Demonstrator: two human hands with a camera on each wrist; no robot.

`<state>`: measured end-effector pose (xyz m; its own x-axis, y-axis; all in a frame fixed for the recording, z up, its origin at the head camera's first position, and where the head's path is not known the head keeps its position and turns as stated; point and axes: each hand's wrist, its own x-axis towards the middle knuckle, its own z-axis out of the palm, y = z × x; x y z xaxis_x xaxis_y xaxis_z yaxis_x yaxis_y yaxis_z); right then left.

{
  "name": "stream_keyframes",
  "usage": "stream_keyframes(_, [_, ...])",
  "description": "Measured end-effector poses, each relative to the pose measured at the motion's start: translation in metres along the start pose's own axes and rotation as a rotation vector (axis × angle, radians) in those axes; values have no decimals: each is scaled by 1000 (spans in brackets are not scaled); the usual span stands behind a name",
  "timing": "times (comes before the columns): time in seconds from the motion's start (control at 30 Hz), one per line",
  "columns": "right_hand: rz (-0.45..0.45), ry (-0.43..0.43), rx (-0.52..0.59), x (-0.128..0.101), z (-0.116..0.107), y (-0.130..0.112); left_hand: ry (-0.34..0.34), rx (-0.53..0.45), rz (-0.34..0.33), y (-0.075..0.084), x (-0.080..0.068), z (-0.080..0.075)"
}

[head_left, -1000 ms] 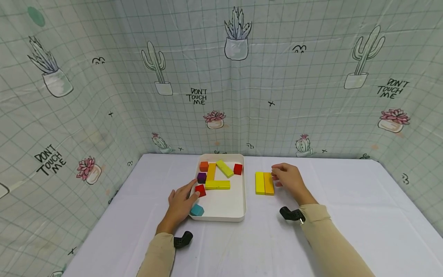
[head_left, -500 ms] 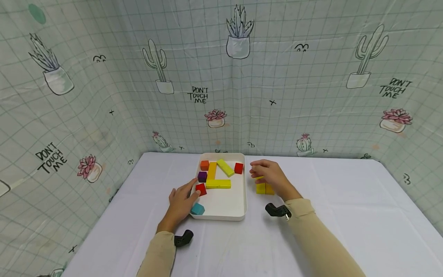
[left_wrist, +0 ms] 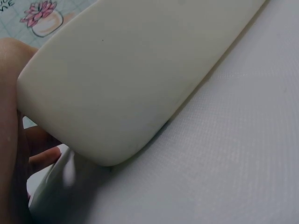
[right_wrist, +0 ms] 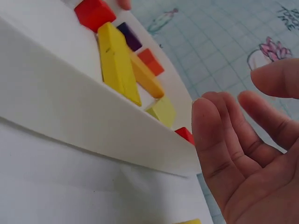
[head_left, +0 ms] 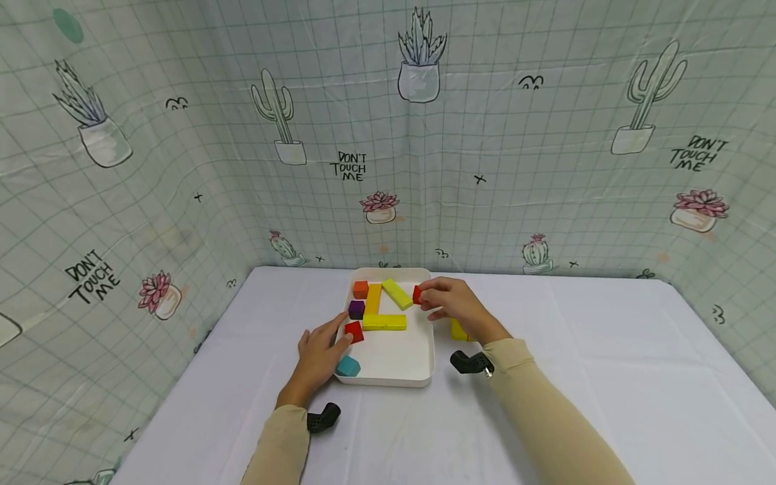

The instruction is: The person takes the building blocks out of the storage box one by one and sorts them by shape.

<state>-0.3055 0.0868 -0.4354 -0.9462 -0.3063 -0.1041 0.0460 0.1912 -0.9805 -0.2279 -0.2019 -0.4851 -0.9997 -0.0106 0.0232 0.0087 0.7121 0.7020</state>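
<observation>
My left hand holds the left side of a white tray, thumb over the rim beside a red cube. In the left wrist view, fingers show past the tray's outer wall. My right hand is over the tray's right rim, fingertips at another red cube, which they partly cover. From the right wrist, thumb and fingers stand apart with nothing between them, and that red cube lies beyond. Long yellow blocks lie partly hidden under the right hand, outside the tray.
Inside the tray are an orange cube, a purple cube, a blue block, an orange-yellow bar, a yellow bar and a lime bar. A patterned cloth stands behind the white table.
My right hand has moved left from the long yellow and orange-yellow blocks beside the tray to the red cube at the tray's right rim. The left hand has stayed at the tray.
</observation>
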Motion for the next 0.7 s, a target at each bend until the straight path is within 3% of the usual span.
stream_keyframes(0.5, [-13,-44,10,14,26,-9,0,2,-5,-1,0,-1])
stream_keyframes(0.7, [8,-25,18,20,34,-9,2,5,3,0,0,0])
